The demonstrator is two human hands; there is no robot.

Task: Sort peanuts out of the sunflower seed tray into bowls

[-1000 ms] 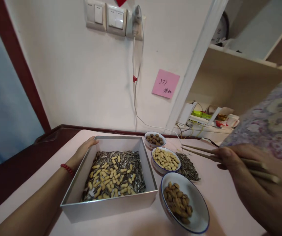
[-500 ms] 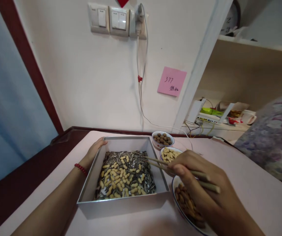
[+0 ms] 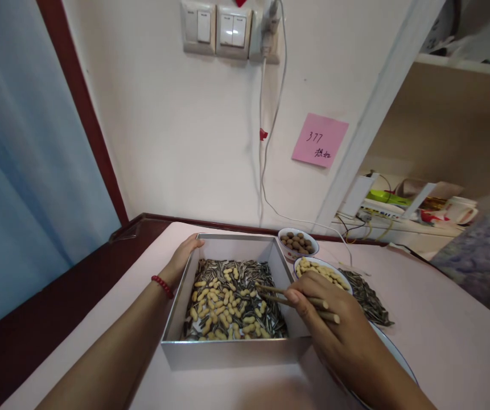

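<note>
Peanuts (image 3: 214, 295) lie inside the box (image 3: 231, 356), to the left of the right fingers (image 3: 301, 303) and on the near side of the left fingers (image 3: 196, 243). They are spread over a layer of dark striped seeds (image 3: 245, 266).

Right hand (image 3: 345, 341): fingers clamped on two chopsticks (image 3: 275, 290). The sticks extend leftward from these fingers, over the right wall of the box, with the tips low among the rightmost peanuts. The thick ends project across the hand. The tips stand slightly apart; whether a peanut is caught between them cannot be determined.

Left hand (image 3: 182, 255): fingers closed over the rim at the far left corner of the box. A red beaded bracelet (image 3: 163, 286) encircles the wrist, on the near side of these fingers.

Tabletop (image 3: 432, 302), items located from the right fingers:
- Just beyond: a peanut bowl (image 3: 295, 269), filled with peanuts and partly covered by the hand.
- Farther beyond: a nut bowl (image 3: 289, 251) holding round brown nuts (image 3: 298, 243), near the far right corner of the box.
- Beyond and to the right: a loose seed heap (image 3: 370, 299), beside the peanut bowl.
- Nearer and to the right: a third bowl (image 3: 398, 356), mostly hidden by the hand and wrist; its contents are not visible.

Well beyond both sets of fingers, a pink note (image 3: 320, 140) is fixed to the wall (image 3: 193, 131), to the right of a hanging white cable (image 3: 263, 188).
</note>
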